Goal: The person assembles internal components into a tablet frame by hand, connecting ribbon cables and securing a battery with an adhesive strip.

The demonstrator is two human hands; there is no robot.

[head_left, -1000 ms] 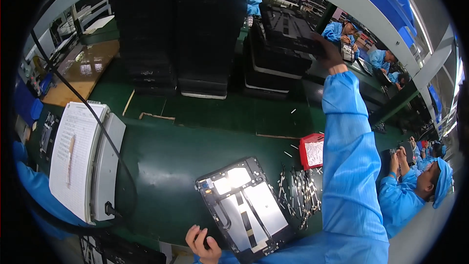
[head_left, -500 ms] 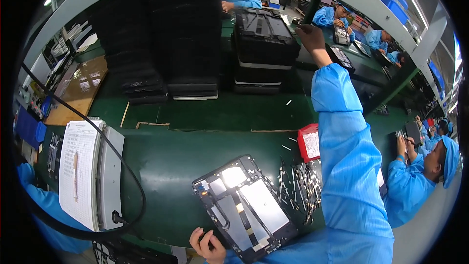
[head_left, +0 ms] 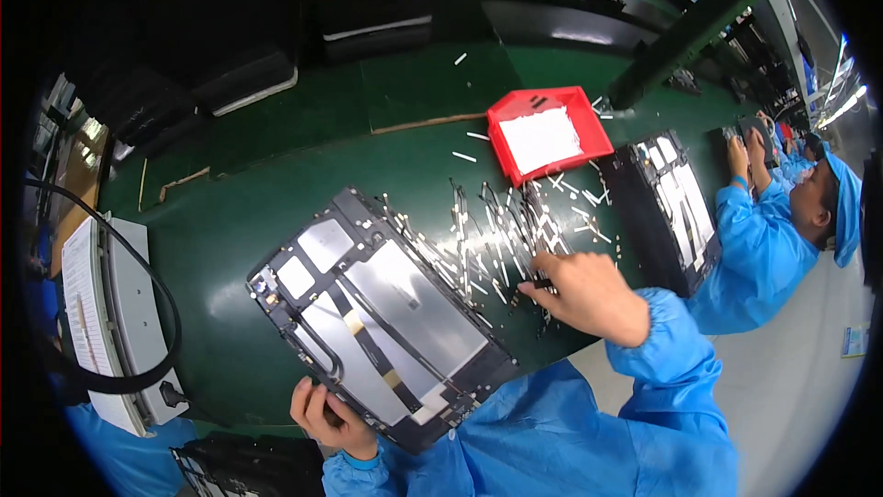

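An opened tablet (head_left: 418,285), its silver plates and ribbon cables bare, lies tilted at the front of the bench. My left hand (head_left: 336,419) grips its lower left edge, fingers curled at the rim and the thumb partly hidden. To the right of the tablet spreads a loose heap of thin black cables (head_left: 492,230) with pale ends. At the heap's near right side my right hand (head_left: 593,295) is closed, thumb and forefinger pinching what looks like a thin black cable; its far end is lost among the others.
A red bin (head_left: 596,134) of white strips stands behind the heap, with loose strips around it. Another opened tablet on a black stack (head_left: 676,194) sits at right, beside a co-worker in blue (head_left: 768,258). Paper sheets (head_left: 83,299) and a looping black cord (head_left: 138,262) are at left.
My right hand has come down from the black stack at the back to the cable heap. My view has turned rightward and down; my left hand stays at the tablet's edge.
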